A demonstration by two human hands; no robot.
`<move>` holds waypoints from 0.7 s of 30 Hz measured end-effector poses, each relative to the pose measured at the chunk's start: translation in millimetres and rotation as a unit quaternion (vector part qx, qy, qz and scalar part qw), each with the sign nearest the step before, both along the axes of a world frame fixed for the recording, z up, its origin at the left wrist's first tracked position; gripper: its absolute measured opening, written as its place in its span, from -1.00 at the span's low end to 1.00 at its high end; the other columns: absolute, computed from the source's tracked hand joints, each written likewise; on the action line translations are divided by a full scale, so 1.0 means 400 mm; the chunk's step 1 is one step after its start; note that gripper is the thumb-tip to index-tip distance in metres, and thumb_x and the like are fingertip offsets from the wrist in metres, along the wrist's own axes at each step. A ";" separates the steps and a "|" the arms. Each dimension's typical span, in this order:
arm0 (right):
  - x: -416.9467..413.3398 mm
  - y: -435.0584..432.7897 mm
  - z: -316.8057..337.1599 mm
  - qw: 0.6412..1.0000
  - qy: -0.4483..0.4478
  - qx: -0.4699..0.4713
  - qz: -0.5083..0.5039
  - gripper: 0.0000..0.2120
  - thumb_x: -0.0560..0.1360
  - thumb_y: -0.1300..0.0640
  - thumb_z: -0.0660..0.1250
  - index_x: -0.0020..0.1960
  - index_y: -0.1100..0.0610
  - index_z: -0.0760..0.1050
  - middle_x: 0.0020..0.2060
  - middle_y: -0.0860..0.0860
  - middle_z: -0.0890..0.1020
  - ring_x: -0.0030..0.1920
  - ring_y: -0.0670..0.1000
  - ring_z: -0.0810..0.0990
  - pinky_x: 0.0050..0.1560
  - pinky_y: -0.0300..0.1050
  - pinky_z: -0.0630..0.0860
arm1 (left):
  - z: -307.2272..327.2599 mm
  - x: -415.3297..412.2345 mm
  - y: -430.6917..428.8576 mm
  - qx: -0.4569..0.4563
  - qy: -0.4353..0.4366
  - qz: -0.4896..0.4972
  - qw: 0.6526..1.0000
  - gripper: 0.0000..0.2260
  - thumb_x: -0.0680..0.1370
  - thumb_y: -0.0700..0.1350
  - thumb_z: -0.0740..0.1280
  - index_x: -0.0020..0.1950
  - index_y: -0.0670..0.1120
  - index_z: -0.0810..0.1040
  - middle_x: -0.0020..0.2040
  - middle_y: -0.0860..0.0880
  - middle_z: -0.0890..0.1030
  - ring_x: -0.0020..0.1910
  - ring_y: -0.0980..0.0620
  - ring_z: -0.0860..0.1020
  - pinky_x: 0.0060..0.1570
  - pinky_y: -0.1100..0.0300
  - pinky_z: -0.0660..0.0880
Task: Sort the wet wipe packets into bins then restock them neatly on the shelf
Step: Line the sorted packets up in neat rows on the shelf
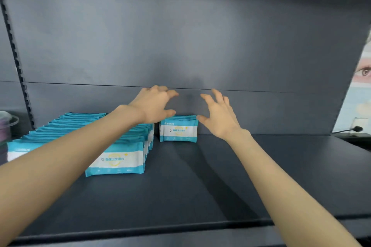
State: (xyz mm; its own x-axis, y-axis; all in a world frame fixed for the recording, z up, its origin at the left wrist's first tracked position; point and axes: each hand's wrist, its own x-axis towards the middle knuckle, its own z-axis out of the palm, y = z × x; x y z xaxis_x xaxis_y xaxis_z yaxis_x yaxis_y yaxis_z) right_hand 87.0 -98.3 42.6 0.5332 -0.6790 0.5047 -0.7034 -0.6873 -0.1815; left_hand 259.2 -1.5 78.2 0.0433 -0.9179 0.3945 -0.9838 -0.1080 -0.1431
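A dark grey back panel (180, 26) fills the frame. A slotted upright (14, 50) edges its left, a poster (361, 90) its right.

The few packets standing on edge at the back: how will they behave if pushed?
The packets stand upright on a narrow edge, so they probably tip easily. Their film looks glossy, so they likely slide on the smooth shelf.
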 end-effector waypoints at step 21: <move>-0.677 0.542 -0.548 0.984 0.042 0.125 0.122 -0.51 0.58 0.02 0.26 0.47 0.11 0.27 0.50 0.04 0.17 0.45 0.05 0.13 0.35 -0.04 0.31 | -0.631 -0.629 0.635 -0.079 0.116 0.034 0.989 -0.52 0.46 0.12 0.19 0.25 -0.14 0.53 0.04 -0.09 0.59 -0.01 -0.17 0.58 -0.01 -0.03 0.50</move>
